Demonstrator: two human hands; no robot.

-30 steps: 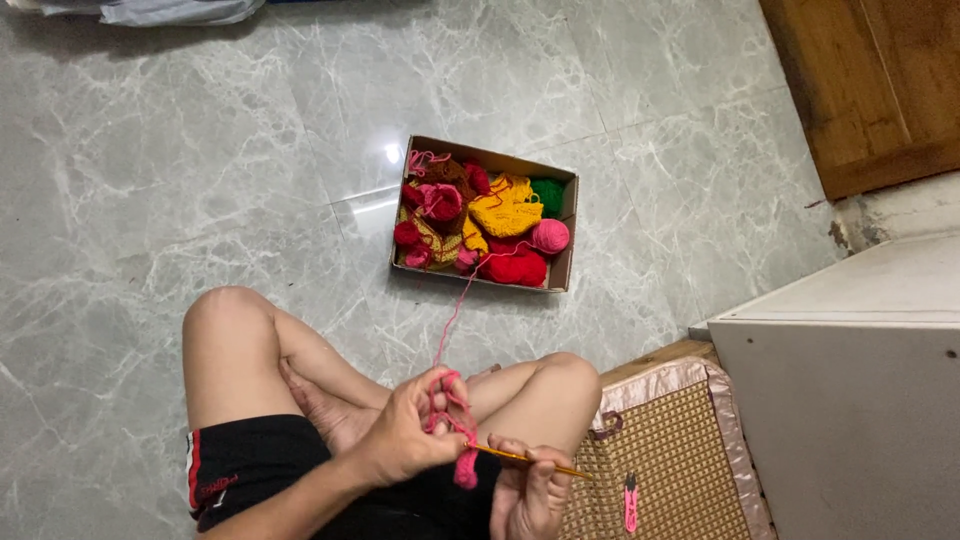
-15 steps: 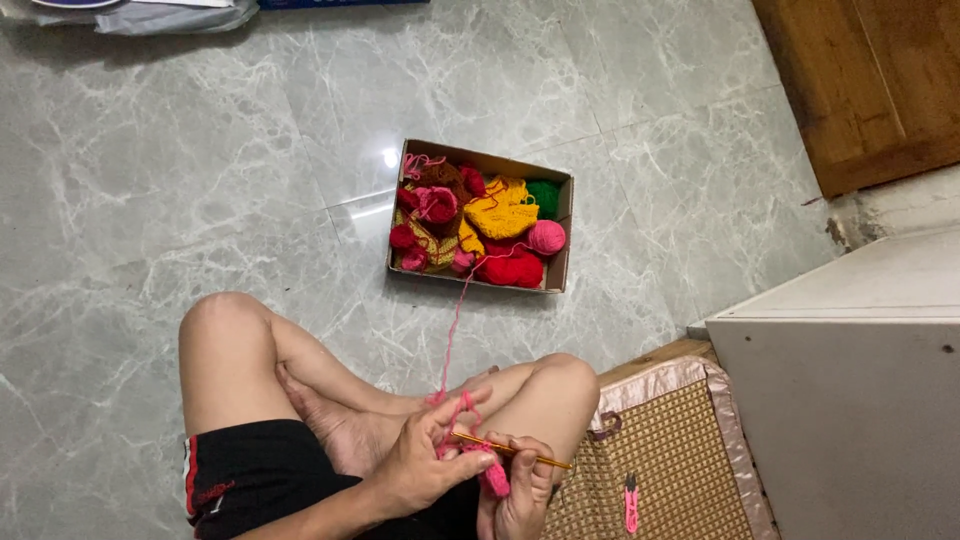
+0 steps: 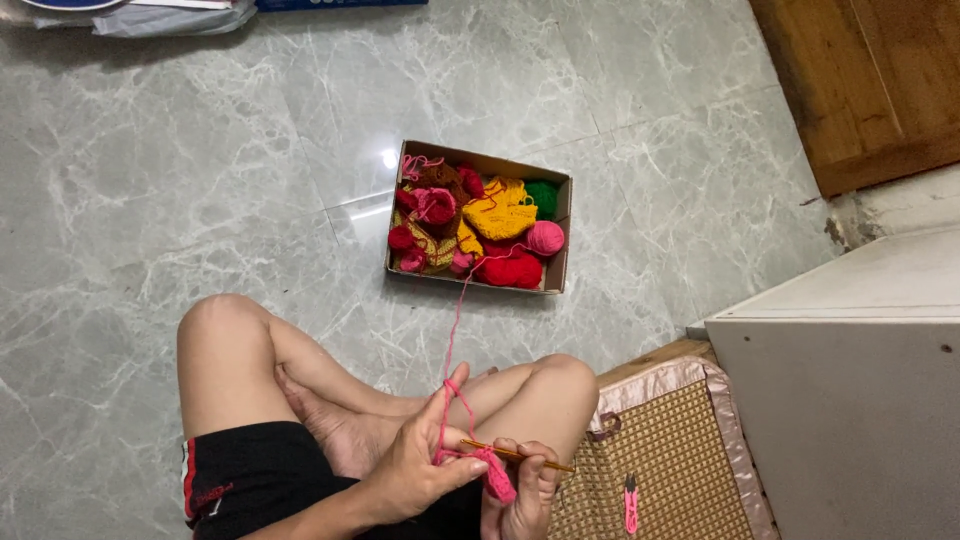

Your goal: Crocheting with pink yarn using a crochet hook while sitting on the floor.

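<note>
Both hands are busy low over the crossed legs: the left hand (image 3: 415,470) pinches a small pink crochet piece (image 3: 497,476) between thumb and fingers, with the pink yarn (image 3: 455,330) looped over its raised forefinger, while the right hand (image 3: 522,495) is closed around a thin hook (image 3: 515,455) that lies across the piece.

I'd judge the main risk to be the yarn. It runs taut from the forefinger over the floor (image 3: 200,200) to the cardboard box (image 3: 560,235) of yarn balls ahead, so a hard pull could drag the box or snag the strand among the other balls. A loose loop might also slip off the hook.

The piece sits between the two hands, touching both, just above the right shin and beside the woven mat (image 3: 660,470).
</note>
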